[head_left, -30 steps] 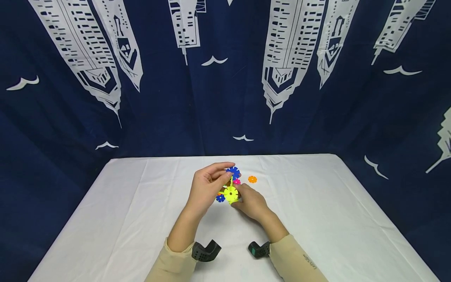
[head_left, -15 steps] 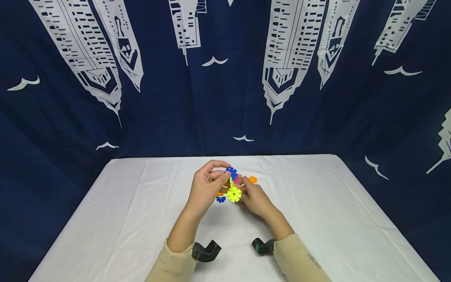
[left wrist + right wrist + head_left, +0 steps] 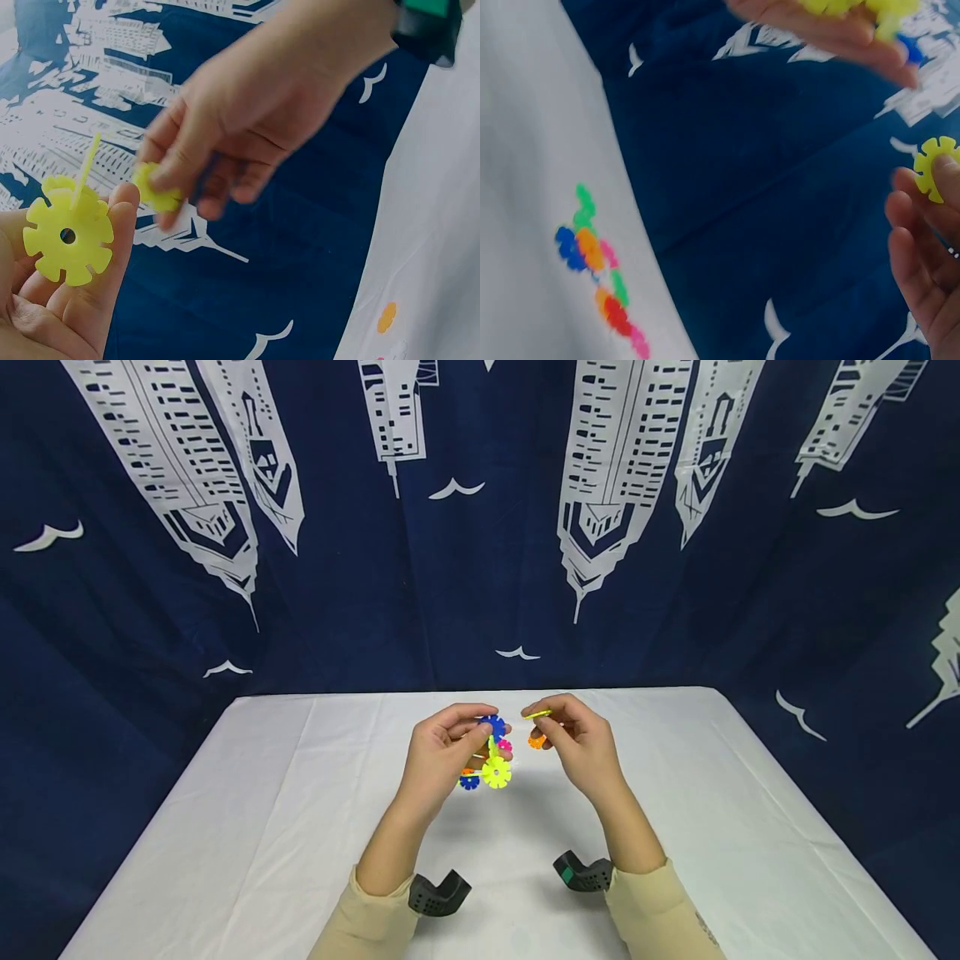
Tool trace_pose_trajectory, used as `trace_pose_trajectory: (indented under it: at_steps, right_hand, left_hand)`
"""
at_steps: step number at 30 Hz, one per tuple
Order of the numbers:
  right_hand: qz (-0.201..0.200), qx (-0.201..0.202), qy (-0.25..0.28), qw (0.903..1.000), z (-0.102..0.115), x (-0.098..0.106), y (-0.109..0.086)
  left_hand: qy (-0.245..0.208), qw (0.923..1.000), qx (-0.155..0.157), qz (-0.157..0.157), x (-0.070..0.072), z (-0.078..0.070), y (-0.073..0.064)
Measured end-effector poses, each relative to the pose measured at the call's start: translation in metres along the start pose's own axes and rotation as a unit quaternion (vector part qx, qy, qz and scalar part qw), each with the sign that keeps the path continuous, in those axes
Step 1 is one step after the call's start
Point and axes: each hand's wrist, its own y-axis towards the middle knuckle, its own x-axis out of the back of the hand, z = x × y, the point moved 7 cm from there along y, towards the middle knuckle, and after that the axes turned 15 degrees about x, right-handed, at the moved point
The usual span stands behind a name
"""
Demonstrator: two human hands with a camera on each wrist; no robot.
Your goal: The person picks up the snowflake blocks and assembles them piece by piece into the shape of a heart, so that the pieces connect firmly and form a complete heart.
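My left hand [image 3: 442,752] holds a cluster of joined plastic snowflake discs, pinching a blue disc [image 3: 492,727] between fingers and thumb. A yellow disc [image 3: 497,772] faces the camera at the cluster's lower end. The left wrist view shows that notched disc [image 3: 82,259] close up, with another yellow disc edge-on [image 3: 87,169] standing out of it. Apart to the right, my right hand [image 3: 588,747] pinches a single yellow disc [image 3: 537,714], seen nearly edge-on from the head. In the right wrist view this disc [image 3: 930,176] lies under the thumb.
Loose discs lie on the white cloth beneath the hands: a blue one [image 3: 469,782], a pink one [image 3: 505,746] and an orange one [image 3: 536,742]. Green and red discs [image 3: 617,316] show there too. A dark blue printed curtain [image 3: 420,610] hangs behind the table.
My right hand has drawn away from the joined discs, up and to the right, with a single yellow disc in its fingers. The left hand has stayed almost in place.
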Motion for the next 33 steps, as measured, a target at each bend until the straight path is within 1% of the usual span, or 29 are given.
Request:
trace_pose_trajectory:
  at_steps: [4,8,11,14,19,22,25,28,33]
  right_hand:
    - [-0.019,0.042,0.007,0.9989,0.017,0.004,0.003]
    - [-0.014,0.069,-0.006,0.9975,0.031,0.001,0.003]
    - [0.001,0.095,-0.020,0.9952,0.039,-0.003,0.003]
    - [0.009,0.122,-0.010,0.9925,0.045,-0.006,0.003]
    - [0.003,0.154,0.007,0.9880,0.050,-0.007,0.004]
    - [0.001,0.176,0.004,0.9844,0.053,-0.009,0.004]
    - [0.000,0.197,0.000,0.9804,0.056,-0.011,0.004]
    - [-0.006,0.212,-0.002,0.9771,0.059,-0.012,0.003]
    - [-0.014,0.224,-0.001,0.9745,0.062,-0.014,0.003]
  left_hand:
    - [-0.009,0.9999,0.000,-0.007,0.001,0.001,0.001]
    - [-0.021,0.9997,-0.002,-0.011,0.001,0.002,0.002]
    - [-0.031,0.9995,-0.005,-0.006,0.000,0.001,0.002]
    - [-0.042,0.9991,-0.008,0.002,-0.001,0.002,0.002]
    - [-0.065,0.9976,-0.017,0.015,-0.002,0.001,0.002]
    - [-0.073,0.9970,-0.015,0.021,-0.002,0.001,0.002]
    - [-0.080,0.9961,-0.002,0.038,-0.003,0.002,0.001]
    - [-0.077,0.9950,0.008,0.064,-0.006,0.002,0.000]
    - [-0.065,0.9925,0.001,0.104,-0.009,0.001,-0.001]
